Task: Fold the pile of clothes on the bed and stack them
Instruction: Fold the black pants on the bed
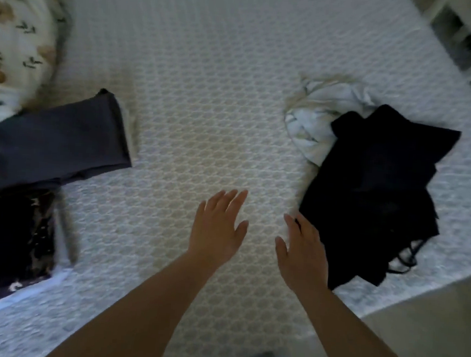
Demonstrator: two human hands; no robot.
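**Two bare hands hovering over a patterned bed, clothes lying on either side**

The left hand is reaching out over the white bed with its woven honeycomb-patterned cover, fingers straight and spread, its grip wide and holding nothing. The right hand is stretching forward just beside it, fingers also straight and its grip wide and bare; its far edge is lying against the near hem of the crumpled black fabric garment. Whether the fingers are pressing that cloth cannot be told.

The black garment is sprawling to the right of the right hand, thin straps trailing off its near edge. Beyond it, partly tucked beneath it, a rumpled white and beige cloth bundle is lying unfolded.

Well apart to the left of the left hand, a folded dark grey rectangular garment is sitting flat on the cover. Nearer than it, at the bed's left edge, a dark floral-printed folded cloth is resting. Farther left, a white leaf-and-flower printed soft bedding piece is bunching up.

Far beyond the right hand, past the bed's corner, a white open shelf unit is standing on the floor, blurred.
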